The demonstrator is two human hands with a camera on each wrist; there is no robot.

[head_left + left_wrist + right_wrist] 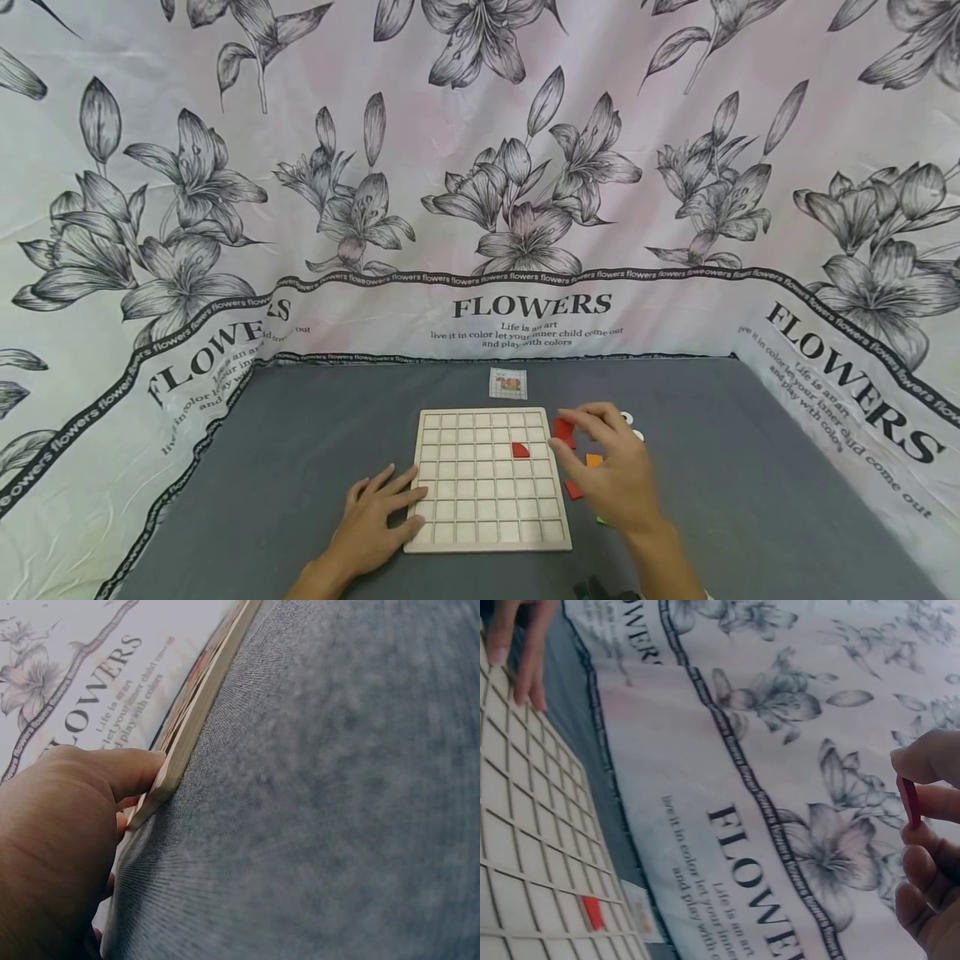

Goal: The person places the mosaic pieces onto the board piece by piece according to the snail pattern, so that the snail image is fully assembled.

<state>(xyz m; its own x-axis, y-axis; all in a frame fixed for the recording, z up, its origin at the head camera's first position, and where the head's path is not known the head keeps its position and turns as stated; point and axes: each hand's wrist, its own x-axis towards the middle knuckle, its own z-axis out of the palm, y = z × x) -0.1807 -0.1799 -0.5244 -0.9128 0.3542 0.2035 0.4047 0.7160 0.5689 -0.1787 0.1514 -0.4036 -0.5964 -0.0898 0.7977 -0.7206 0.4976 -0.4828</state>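
A light wooden grid board (486,537) lies flat on the grey cloth. One red quarter-round tile (521,450) sits in a cell toward its upper right. My left hand (371,518) rests with spread fingers on the board's left edge; in the left wrist view its thumb (139,771) touches the rim. Beyond the board's right side, my right hand (617,471) is raised above the cloth. The right wrist view shows it pinching a thin red tile (907,801) edge-on between thumb and fingers, so its full outline is hidden.
Right of the board, partly behind my right hand, lie a red piece (573,490), an orange piece (594,460), white rings (627,417) and a bit of green (602,521). A small picture card (508,384) lies beyond the board. Flower-printed cloth (525,321) rises behind.
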